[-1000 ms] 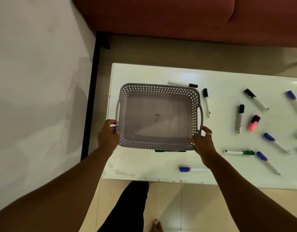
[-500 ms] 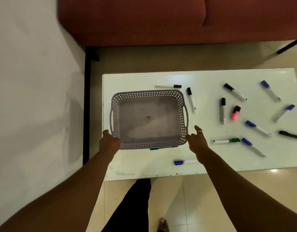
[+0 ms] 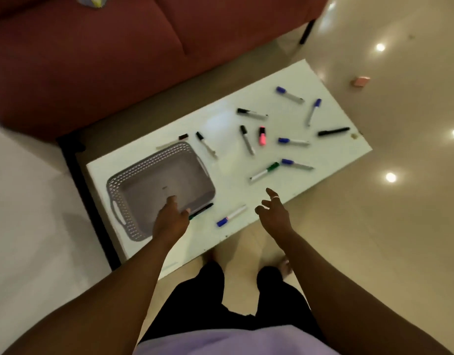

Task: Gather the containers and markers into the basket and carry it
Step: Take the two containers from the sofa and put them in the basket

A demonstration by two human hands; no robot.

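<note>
White table (image 3: 228,162) carried all. Grey basket (image 3: 133,172) sat empty at table's left end. My left hand (image 3: 169,221) hovered over basket's near rim, fingers loose, holding nothing. My right hand (image 3: 273,213) was spread open above near edge, also empty. Step, as I judged: gathering not begun. Next: pinch blue-capped marker (image 3: 231,216) at near edge, drop into basket. Counted one basket, thirteen markers (image 3: 247,140) including one pink highlighter (image 3: 262,136). No containers seen.

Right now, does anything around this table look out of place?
Yes. A small pink block lies on the floor beyond the table. Markers lie scattered at all angles, and one dark marker sits tight against the basket's near edge.
</note>
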